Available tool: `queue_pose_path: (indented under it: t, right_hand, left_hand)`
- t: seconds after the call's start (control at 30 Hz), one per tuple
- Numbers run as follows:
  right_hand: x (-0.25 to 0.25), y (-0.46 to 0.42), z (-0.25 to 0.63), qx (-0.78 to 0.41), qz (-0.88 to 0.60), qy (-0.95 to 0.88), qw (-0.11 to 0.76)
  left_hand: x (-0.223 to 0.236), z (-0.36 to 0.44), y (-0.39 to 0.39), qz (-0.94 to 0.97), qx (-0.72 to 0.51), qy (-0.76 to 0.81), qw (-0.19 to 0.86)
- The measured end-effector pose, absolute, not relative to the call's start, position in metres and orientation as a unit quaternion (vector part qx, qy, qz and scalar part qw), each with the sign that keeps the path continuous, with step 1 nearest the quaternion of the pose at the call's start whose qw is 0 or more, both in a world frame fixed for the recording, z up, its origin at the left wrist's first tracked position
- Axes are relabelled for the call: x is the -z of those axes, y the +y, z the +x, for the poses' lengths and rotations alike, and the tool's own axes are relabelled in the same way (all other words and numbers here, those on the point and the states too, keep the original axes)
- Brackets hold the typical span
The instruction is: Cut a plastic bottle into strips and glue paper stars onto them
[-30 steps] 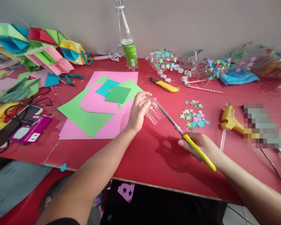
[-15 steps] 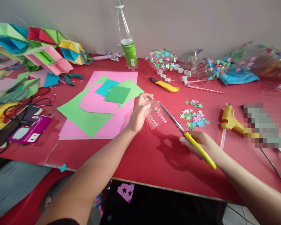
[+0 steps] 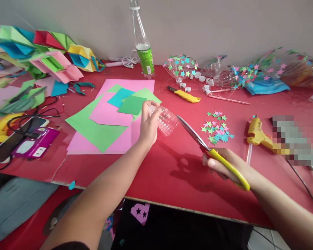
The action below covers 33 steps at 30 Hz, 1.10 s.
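My left hand [image 3: 150, 121] is closed on a clear ribbed plastic bottle piece [image 3: 167, 121], held tilted above the red table. My right hand [image 3: 221, 163] grips yellow-handled scissors [image 3: 194, 133]. Their blades point up and left, with the tips close to the right side of the plastic piece. Beneath and behind my left hand lie pink sheets [image 3: 112, 137] with green paper [image 3: 99, 133] and smaller coloured squares on them. To the right of the scissor blades, small paper stars [image 3: 217, 130] are scattered in a loose group.
A yellow cutter [image 3: 186, 96] lies behind the plastic piece. At right is a yellow glue gun [image 3: 255, 132] with a cord nearby. A labelled bottle [image 3: 145, 60] and star-covered clear plastic shapes [image 3: 181, 66] stand along the wall. Folded paper [image 3: 54, 66], a phone and cables crowd the left.
My left hand has drawn the plastic piece left and turned it, away from the scissor tips. My right hand has shifted slightly right and tilted the scissors.
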State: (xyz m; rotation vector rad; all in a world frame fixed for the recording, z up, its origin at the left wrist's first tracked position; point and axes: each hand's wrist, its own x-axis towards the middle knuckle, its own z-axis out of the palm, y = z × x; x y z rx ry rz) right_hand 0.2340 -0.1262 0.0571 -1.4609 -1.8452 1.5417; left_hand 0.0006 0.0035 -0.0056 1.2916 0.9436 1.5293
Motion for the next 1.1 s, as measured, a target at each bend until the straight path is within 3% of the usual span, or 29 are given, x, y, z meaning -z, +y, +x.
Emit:
queue_pose_path:
  t: [0.33, 0.6, 1.1]
  right_hand:
    - [-0.063, -0.132, 0.234, -0.539, -0.505, -0.665, 0.11]
    - [-0.055, -0.135, 0.234, -0.572, -0.499, -0.637, 0.137]
    - [-0.059, -0.136, 0.229, -0.573, -0.503, -0.632, 0.138]
  left_hand:
    - [0.001, 0.003, 0.0, 0.456, -0.637, 0.396, 0.479]
    - [0.007, 0.004, -0.004, 0.546, -0.624, 0.386, 0.404]
    - [0.003, 0.009, -0.011, 0.575, -0.618, 0.364, 0.395]
